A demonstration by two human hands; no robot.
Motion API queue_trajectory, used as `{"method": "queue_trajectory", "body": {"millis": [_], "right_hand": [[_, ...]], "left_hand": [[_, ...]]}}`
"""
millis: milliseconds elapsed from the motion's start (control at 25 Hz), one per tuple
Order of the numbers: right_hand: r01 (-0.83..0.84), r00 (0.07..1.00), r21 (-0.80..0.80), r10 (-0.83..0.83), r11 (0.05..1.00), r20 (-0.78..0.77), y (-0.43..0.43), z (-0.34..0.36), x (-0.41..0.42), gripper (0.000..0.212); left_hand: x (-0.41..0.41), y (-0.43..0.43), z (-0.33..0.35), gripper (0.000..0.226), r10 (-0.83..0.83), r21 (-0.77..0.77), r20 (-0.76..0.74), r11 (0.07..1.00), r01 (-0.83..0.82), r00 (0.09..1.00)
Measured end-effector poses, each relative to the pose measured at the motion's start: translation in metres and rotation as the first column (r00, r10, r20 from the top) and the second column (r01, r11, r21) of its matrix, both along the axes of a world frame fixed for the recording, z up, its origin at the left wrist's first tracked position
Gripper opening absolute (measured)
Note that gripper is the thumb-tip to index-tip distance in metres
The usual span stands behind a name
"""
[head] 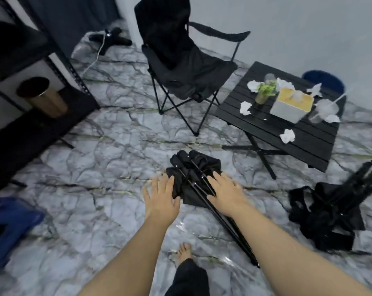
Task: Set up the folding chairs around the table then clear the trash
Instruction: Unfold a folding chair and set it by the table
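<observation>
Marble floor, lower centre: folded chair (193,184) lies flat. Left hand (160,199) and right hand (225,194) hover over it, fingers spread, gripping nothing. Looks light, limp fabric on stiff rods; grab rods. Open chair (180,67) and littered table (287,122) beyond.

Between the two spread hands, neither gripping, lies the folded chair (193,180): matt black cloth bunched around thin, smooth black metal tubes with a slight sheen. Under it the floor (108,159) is glossy, marble-patterned grey. Beyond the hands, the open chair (180,60) wears the same dull cloth. Right of them, the table (287,133) has matt black slats, strewn with crumpled white paper tissues (287,136) and a clear plastic cup (324,110).
</observation>
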State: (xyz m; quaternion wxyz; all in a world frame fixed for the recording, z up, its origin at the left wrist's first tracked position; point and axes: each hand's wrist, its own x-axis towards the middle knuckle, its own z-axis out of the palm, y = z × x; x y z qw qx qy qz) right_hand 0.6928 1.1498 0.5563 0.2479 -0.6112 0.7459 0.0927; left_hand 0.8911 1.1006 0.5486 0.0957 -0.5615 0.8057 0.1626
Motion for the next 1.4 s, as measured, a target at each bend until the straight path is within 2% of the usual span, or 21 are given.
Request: {"method": "queue_trajectory", "body": {"millis": [120, 280, 400, 560, 680, 800, 880, 1000, 1040, 1080, 1160, 1320, 1400], "right_hand": [[-0.093, 0.995, 0.019, 0.092, 0.995, 0.024, -0.034, -0.029, 0.009, 0.063], [-0.148, 0.989, 0.026, 0.147, 0.989, 0.029, -0.073, -0.1, -0.003, 0.062], [-0.174, 0.985, 0.027, 0.174, 0.984, 0.009, -0.116, -0.191, -0.028, 0.061], [-0.196, 0.98, 0.025, 0.197, 0.98, -0.03, -0.188, -0.334, -0.062, 0.062], [-0.2, 0.98, -0.061, 0.198, 0.978, -0.032, -0.245, -0.426, -0.077, 0.062], [-0.154, 0.985, -0.149, 0.164, 0.977, 0.055, -0.307, -0.492, -0.089, 0.059], [-0.075, 0.98, -0.18, 0.106, 0.981, 0.167, -0.335, -0.521, -0.096, 0.057], [0.033, 0.929, -0.13, 0.018, 0.991, 0.371, -0.353, -0.546, -0.101, 0.054], [0.059, 0.904, -0.111, -0.006, 0.992, 0.428, -0.356, -0.55, -0.101, 0.053], [0.097, 0.879, -0.101, -0.038, 0.99, 0.475, -0.358, -0.551, -0.1, 0.052], [0.184, 0.832, -0.092, -0.105, 0.979, 0.545, -0.361, -0.552, -0.097, 0.052], [0.183, 0.753, 0.008, -0.145, 0.983, 0.642, -0.363, -0.538, -0.095, 0.063], [0.179, 0.69, 0.071, -0.177, 0.981, 0.702, -0.348, -0.51, -0.095, 0.065]], "left_hand": [[0.005, -0.021, -0.027, 0.063, 0.077, 0.005, -0.024, 0.997, -0.077, 0.997], [0.002, -0.042, -0.101, 0.064, 0.157, 0.022, -0.029, 0.987, -0.157, 0.987], [-0.006, -0.076, -0.196, 0.063, 0.217, 0.034, 0.001, 0.976, -0.217, 0.976], [-0.034, -0.135, -0.346, 0.064, 0.296, 0.025, -0.046, 0.955, -0.296, 0.954], [-0.059, -0.184, -0.442, 0.063, 0.305, -0.003, -0.119, 0.951, -0.308, 0.945], [-0.078, -0.244, -0.512, 0.064, 0.39, 0.034, -0.253, 0.918, -0.395, 0.885], [-0.087, -0.271, -0.543, 0.067, 0.455, 0.166, -0.37, 0.89, -0.424, 0.81], [-0.1, -0.288, -0.57, 0.065, 0.496, 0.302, -0.531, 0.868, -0.394, 0.687], [-0.104, -0.289, -0.572, 0.062, 0.566, 0.391, -0.585, 0.824, -0.41, 0.58], [-0.108, -0.289, -0.572, 0.06, 0.655, 0.51, -0.622, 0.755, -0.413, 0.429], [-0.116, -0.289, -0.57, 0.059, 0.769, 0.691, -0.621, 0.628, -0.357, 0.152], [-0.119, -0.284, -0.551, 0.061, 0.794, 0.789, -0.602, 0.575, -0.214, -0.085], [-0.119, -0.265, -0.522, 0.057, 0.791, 0.798, -0.598, 0.575, -0.179, -0.127]]}}
